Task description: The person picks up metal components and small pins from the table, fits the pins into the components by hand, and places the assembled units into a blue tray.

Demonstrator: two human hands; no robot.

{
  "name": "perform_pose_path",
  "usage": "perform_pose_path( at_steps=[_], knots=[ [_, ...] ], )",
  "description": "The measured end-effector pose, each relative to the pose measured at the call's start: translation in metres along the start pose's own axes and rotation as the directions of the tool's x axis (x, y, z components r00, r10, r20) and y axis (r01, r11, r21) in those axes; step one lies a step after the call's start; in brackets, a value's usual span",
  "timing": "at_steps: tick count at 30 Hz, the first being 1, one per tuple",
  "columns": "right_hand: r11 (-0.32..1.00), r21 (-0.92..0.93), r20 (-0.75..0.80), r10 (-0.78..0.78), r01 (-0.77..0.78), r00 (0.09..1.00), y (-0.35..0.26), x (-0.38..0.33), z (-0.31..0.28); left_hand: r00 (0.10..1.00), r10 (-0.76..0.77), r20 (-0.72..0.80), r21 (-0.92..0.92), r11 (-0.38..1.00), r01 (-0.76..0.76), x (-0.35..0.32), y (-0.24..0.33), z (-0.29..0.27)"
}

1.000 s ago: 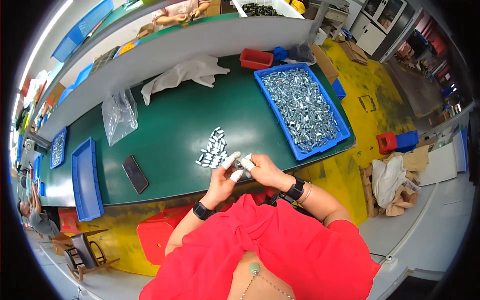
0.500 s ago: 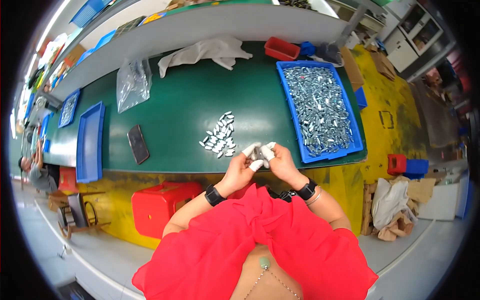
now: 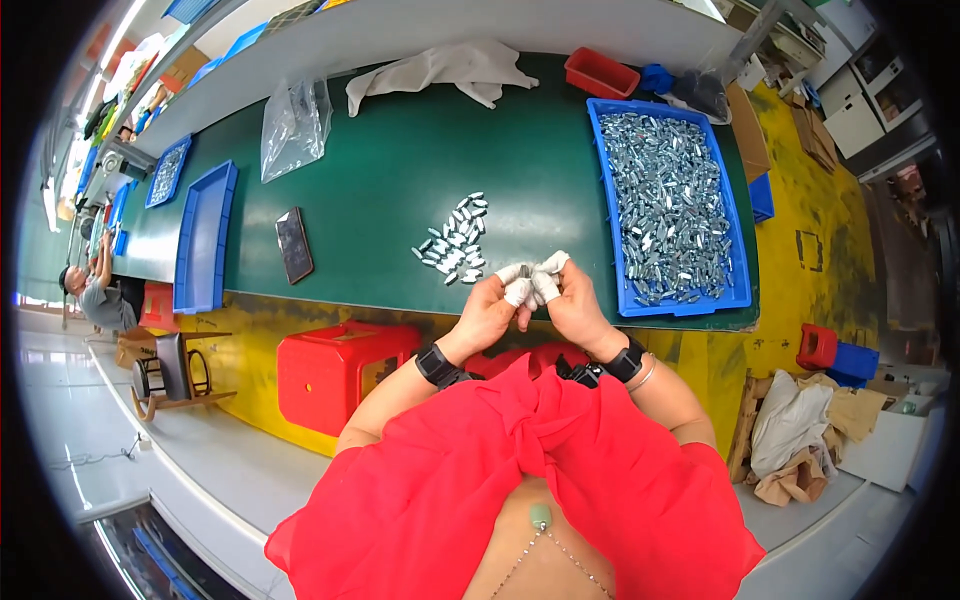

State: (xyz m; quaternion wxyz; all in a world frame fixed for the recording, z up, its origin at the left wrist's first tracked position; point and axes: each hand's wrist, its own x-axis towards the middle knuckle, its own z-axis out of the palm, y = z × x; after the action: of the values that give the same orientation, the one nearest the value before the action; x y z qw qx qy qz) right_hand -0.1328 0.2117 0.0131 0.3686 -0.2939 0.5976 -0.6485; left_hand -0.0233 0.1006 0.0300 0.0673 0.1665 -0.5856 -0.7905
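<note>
My left hand point(image 3: 486, 314) and my right hand point(image 3: 580, 310) meet at the table's near edge, with white covers on several fingertips. Both are closed, fingertips pinched together. A small grey metal piece point(image 3: 525, 271) shows between them, mostly hidden by the fingers. Just beyond my left hand, a loose pile of small, elongated silvery metal pieces point(image 3: 455, 240) lies on the green table point(image 3: 385, 190). To the right of my right hand stands a blue tray point(image 3: 622, 255) filled with many similar shiny pieces point(image 3: 670, 210).
A dark phone point(image 3: 294, 245) and an unfilled blue tray point(image 3: 203, 240) lie to the left. Farther back are a clear plastic bag point(image 3: 297, 132), a white cloth point(image 3: 440, 72) and a red bin point(image 3: 601, 73). A red stool point(image 3: 335, 385) stands below the table edge. Another person point(image 3: 98, 292) is at far left.
The whole view has shifted, so the table sits higher and farther right. My fingers have drawn closer together around the metal, and less of it shows now.
</note>
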Motion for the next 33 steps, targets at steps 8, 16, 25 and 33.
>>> perform_pose_path(
  at_steps=[8, 16, 25, 33],
  knots=[
    [0.742, -0.666, -0.301, -0.354, 0.07, 0.886, -0.025, 0.007, -0.001, 0.974, -0.225, -0.008, -0.099, 0.97, 0.223, 0.0, -0.013, -0.092],
    [0.45, -0.881, -0.344, -0.405, -0.143, 0.847, 0.018, 0.042, -0.016, 0.942, -0.228, -0.247, -0.202, 0.963, 0.18, -0.012, -0.004, -0.152],
    [0.446, -0.893, 0.023, -0.095, 0.063, 0.995, 0.06, 0.074, 0.068, 0.957, -0.206, -0.205, -0.223, 0.962, 0.159, -0.027, 0.003, -0.15],
    [0.854, -0.52, -0.084, -0.08, 0.025, 0.993, -0.005, 0.046, 0.07, 0.978, -0.204, 0.04, -0.315, 0.926, 0.206, -0.015, -0.005, -0.105]
  ],
)
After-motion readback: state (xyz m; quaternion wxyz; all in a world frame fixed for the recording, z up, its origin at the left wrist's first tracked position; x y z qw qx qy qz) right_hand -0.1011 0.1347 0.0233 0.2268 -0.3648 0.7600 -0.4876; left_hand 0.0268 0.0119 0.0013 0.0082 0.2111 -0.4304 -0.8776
